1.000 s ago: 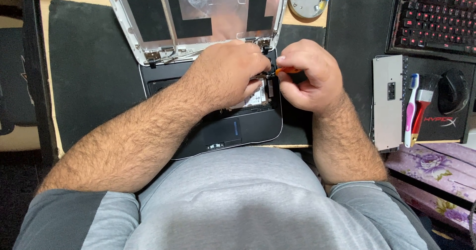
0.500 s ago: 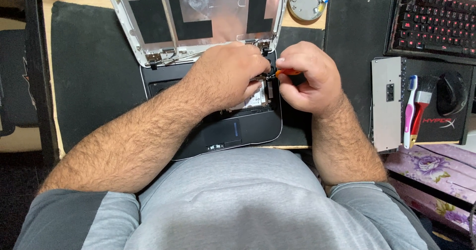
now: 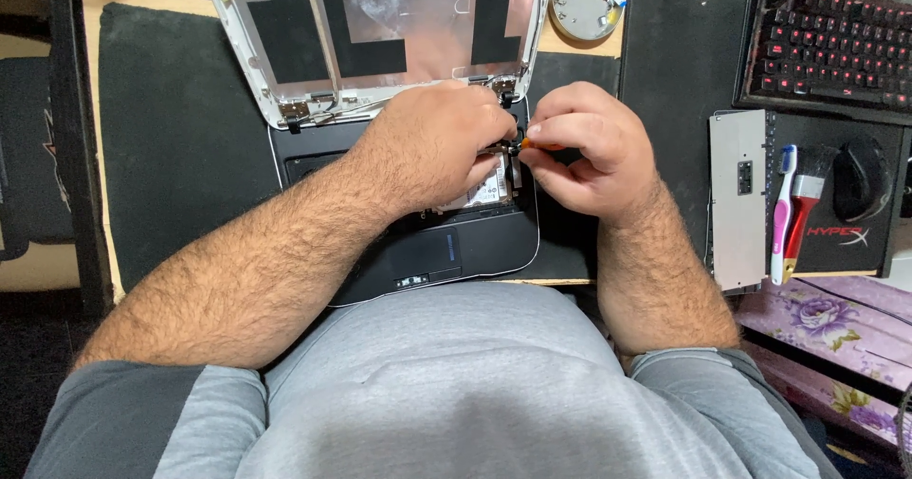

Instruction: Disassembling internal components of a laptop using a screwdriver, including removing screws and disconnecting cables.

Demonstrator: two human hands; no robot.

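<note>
Item: opened black laptop base, lying flat on a dark work mat on the table, directly in front of the seated person. Its stripped white-framed lid shell, lined with silver foil and black tape, stands hinged back at the far edge. The long axis of the base runs left to right; the touchpad edge faces the person, the hinges point away.

Left hand: curled down over the exposed bay in the base, fingers pressed on or around a small silver drive with a white label. Whether it grips or merely steadies the drive, I cannot tell.

Right hand: clenched around a small orange-handled screwdriver, its tip aimed leftwards into the bay by the right hinge.

Handling, by judgement: the drive is light, rigid and delicate, best held by its side edges and kept off the connector. The screwdriver is slim and light, suited to a fingertip pinch.

Nearby: round metal parts dish beyond the hands; black keyboard with red backlit keys to the right; white-and-pink toothbrush and red-handled brush beside a grey metal plate.
</note>
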